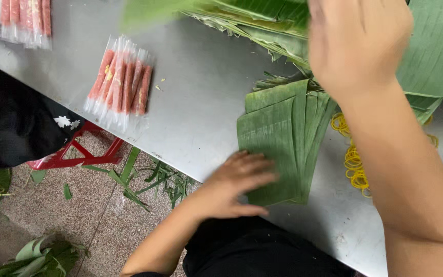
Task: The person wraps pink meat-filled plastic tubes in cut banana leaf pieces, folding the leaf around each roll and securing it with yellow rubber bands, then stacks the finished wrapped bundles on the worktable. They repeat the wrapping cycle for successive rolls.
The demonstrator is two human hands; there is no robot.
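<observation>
L hand (pixel 239 179) flat on leaf stack (pixel 278 138), R hand (pixel 357 43) raised

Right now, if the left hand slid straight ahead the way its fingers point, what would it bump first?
The left hand already rests on the stack of cut green leaves; past them, probably the yellow rubber bands.

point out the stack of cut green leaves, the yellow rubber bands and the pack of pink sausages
stack of cut green leaves (pixel 275 138): head view, on the top leaf's flat middle
yellow rubber bands (pixel 355 164): head view, on the pile's middle loops
pack of pink sausages (pixel 121 84): head view, on the middle sausages
</observation>
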